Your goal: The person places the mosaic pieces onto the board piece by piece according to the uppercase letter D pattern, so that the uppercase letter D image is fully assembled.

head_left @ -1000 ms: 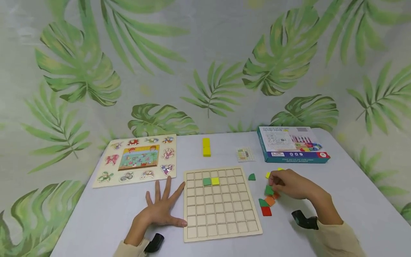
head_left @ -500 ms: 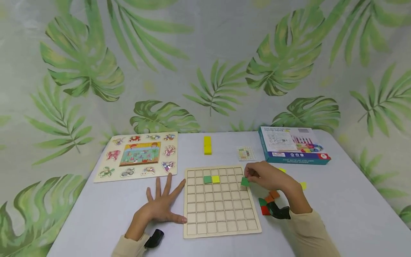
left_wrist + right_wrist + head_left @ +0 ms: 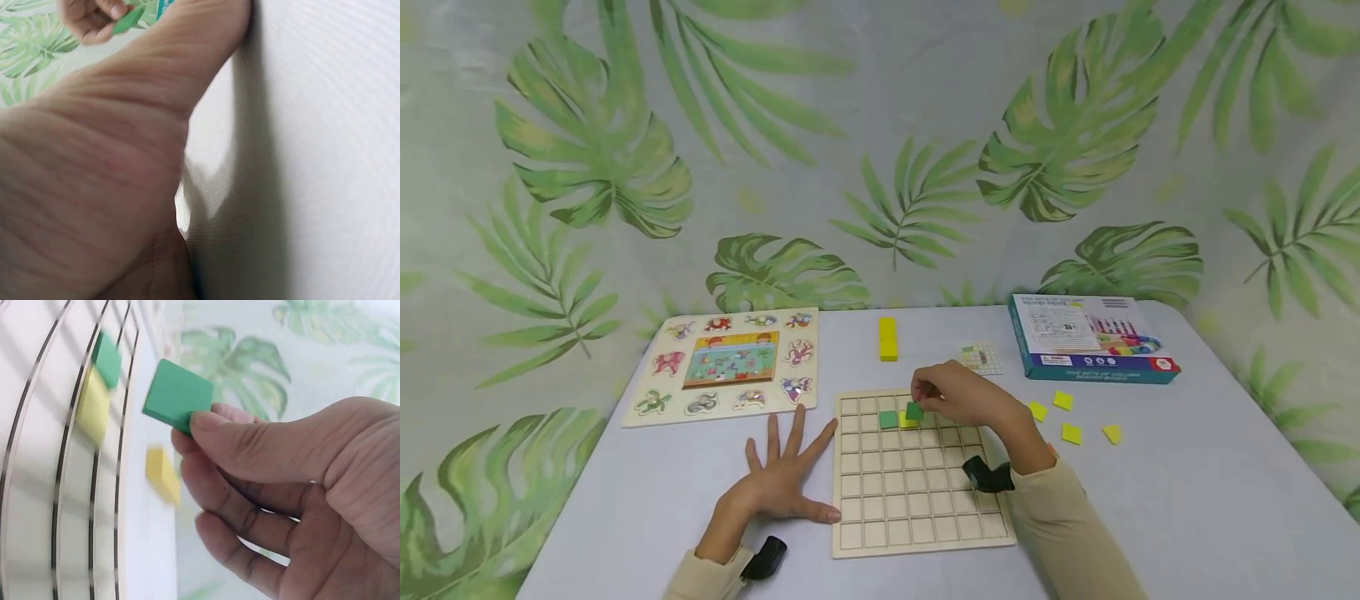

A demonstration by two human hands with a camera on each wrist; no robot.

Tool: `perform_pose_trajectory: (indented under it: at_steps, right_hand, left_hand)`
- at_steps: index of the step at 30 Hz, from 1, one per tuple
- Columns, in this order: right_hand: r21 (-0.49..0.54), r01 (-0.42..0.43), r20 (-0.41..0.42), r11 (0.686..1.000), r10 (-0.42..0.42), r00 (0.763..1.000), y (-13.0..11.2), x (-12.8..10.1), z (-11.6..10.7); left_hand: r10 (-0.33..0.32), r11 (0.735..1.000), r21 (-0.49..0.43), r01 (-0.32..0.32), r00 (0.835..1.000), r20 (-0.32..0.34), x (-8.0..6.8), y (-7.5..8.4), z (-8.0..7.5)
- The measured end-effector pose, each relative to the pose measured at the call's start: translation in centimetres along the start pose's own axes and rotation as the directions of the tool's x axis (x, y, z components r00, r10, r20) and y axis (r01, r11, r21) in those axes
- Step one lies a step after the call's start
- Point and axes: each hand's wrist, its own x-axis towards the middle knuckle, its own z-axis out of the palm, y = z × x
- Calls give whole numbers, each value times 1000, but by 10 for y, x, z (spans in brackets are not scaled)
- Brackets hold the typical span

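A pale wooden grid board lies on the white table. In its second row a green square tile and a yellow square tile sit side by side. My right hand pinches another green square tile between thumb and forefinger, held above the board and just right of the yellow tile. My left hand lies with fingers spread, its thumb and forefinger touching the board's left edge. Most of that hand's fingers are out of sight in the left wrist view, where the palm fills much of the picture.
Several yellow pieces lie right of the board; my right arm covers other pieces. Behind are yellow blocks, a small pattern card and a boxed set. A sea-animal puzzle board lies at the back left.
My right hand has carried the green tile from the loose pieces on the right, leftward over the board to beside the yellow tile. My left hand has stayed in place.
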Motion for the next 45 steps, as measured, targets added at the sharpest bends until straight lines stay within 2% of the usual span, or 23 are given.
perform_pose_trajectory:
  at_steps: [5,11,17,23,32,45]
  right_hand:
    - [-21,15,-9,1000,-15,1000,-14,20,13]
    - [-90,-70,-15,994,69,998,-20,28,31]
    - [-124,-127,-74,984,119,990,-22,31,45]
    - [-181,-124,-109,976,106,988,-23,40,52]
    - [-241,-125,-96,963,104,990,-28,45,57]
    - [-167,-185,-83,968,173,981,-29,50,60]
  left_hand:
    - [-2,1000,-11,2,1000,-5,1,3,3]
    - [-5,1000,-6,5,1000,2,1,7,6]
    - [-7,1000,5,7,1000,2,-1,8,6]
    - [-12,1000,5,12,1000,8,-3,8,1]
    - [-14,1000,4,14,1000,-1,-1,7,1]
    - [-25,999,22,24,1000,1,0,2,-1]
